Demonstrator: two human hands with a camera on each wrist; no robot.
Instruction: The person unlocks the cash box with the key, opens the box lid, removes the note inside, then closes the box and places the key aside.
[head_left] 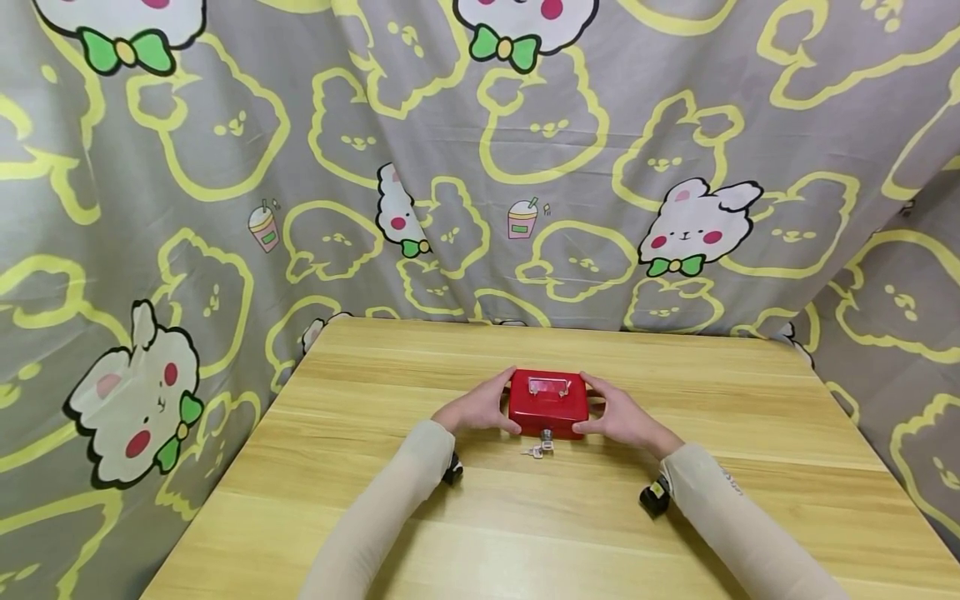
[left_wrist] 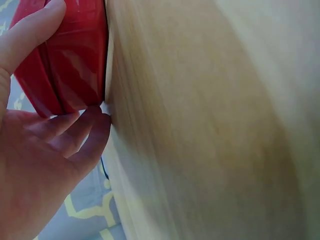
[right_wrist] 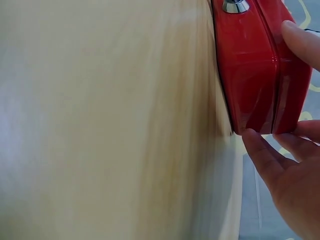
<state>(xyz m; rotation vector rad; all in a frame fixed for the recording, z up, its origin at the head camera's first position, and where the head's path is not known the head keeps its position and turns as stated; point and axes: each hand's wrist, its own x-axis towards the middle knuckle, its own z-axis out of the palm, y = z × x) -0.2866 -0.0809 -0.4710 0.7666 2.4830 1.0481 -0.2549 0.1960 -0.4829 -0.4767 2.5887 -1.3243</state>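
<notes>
A small red metal cash box (head_left: 549, 408) sits on the wooden table, its lid down and a silver handle (head_left: 549, 387) on top. My left hand (head_left: 482, 407) grips its left end, thumb at the front corner and fingers round the side toward the back. On the opposite end, my right hand (head_left: 622, 414) holds it the same way. In the right wrist view, fingertips (right_wrist: 250, 134) touch the box's end low down, close to the tabletop. A silver lock (head_left: 547, 434) is on the front, with small keys (head_left: 537, 451) hanging by it.
The light wooden table (head_left: 480, 533) spreads around the box. A grey curtain (head_left: 450, 125) with yellow outlines and white rabbits hangs behind the table and along its sides. Each wrist carries a small black camera, such as the right one (head_left: 655, 497).
</notes>
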